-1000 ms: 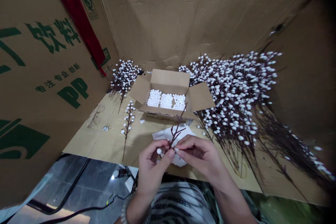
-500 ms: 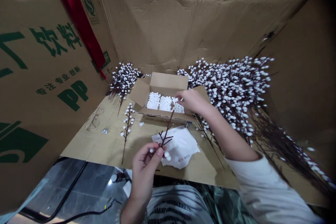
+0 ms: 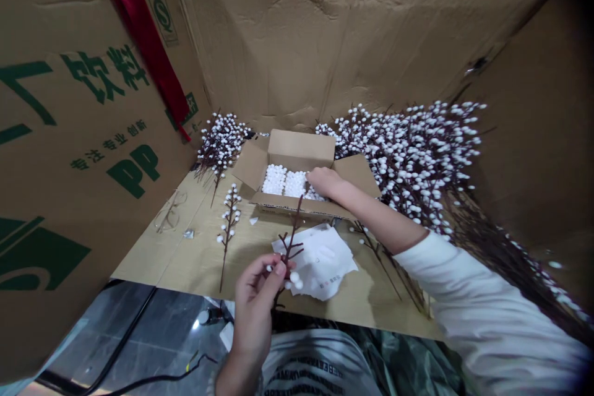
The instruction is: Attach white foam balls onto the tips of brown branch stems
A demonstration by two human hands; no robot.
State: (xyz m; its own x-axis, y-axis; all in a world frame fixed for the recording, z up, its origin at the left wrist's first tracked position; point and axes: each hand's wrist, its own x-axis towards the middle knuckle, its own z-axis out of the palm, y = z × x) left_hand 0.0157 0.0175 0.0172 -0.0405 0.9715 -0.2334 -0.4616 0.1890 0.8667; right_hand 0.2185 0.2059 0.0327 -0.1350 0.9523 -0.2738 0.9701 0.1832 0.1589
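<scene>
Your left hand [image 3: 253, 303] is closed on a brown twig [image 3: 290, 253], thumb and fingers pinching it near its lower end while its tip stands up past your fingertips, tilted slightly away from you. A few white balls [image 3: 295, 280] sit on the twig just to the right of those fingers, and another shows at their tips. Right beside them, partly behind the twig, lies a crumpled white paper [image 3: 320, 263] on the cardboard sheet [image 3: 185, 260] serving as your work surface. Beyond the paper to the right, under your right forearm in its white sleeve [image 3: 487, 303], lies a thin sprig [image 3: 375, 253]. Ahead of your left fingers, your right hand [image 3: 325, 182] reaches into an open carton [image 3: 301, 148], its fingers curled down onto the packed foam balls [image 3: 278, 179]; you cannot tell whether they grip one, as the fingertips are hidden. Left of your left fingers, a finished sprig [image 3: 227, 229] lies on the sheet, with glasses [image 3: 167, 213] farther left. Farthest from your fingers, behind the carton, a small bunch of sprigs [image 3: 220, 142] leans at the left and a large heap [image 3: 408, 161] spreads at the right, against cardboard walls [image 3: 325, 43].
</scene>
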